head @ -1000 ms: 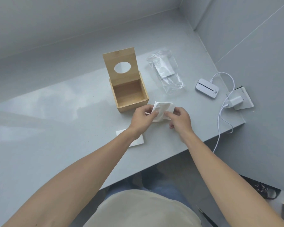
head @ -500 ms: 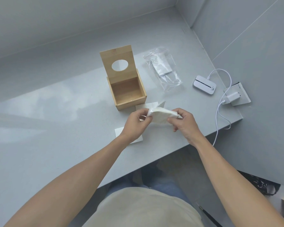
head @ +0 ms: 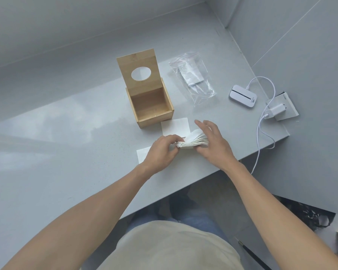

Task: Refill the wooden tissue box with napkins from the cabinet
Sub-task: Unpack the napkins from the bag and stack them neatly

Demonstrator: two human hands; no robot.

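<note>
Inside, light wooden tissue box [head: 155, 120] is seen bare; white napkin stack [head: 192, 143] is pinched by left grip [head: 160, 151], touched by released right grip [head: 215, 147].

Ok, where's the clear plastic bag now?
Head view, right of centre: the clear plastic bag lies on the grey counter between the wooden tissue box and white device.

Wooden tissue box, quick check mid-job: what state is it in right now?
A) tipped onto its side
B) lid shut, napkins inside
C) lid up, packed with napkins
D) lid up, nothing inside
D: the wooden tissue box stands upright with its lid raised and only bare wood inside; the napkin stack is in front of it, gripped by the left hand with the right hand resting on it.
</note>
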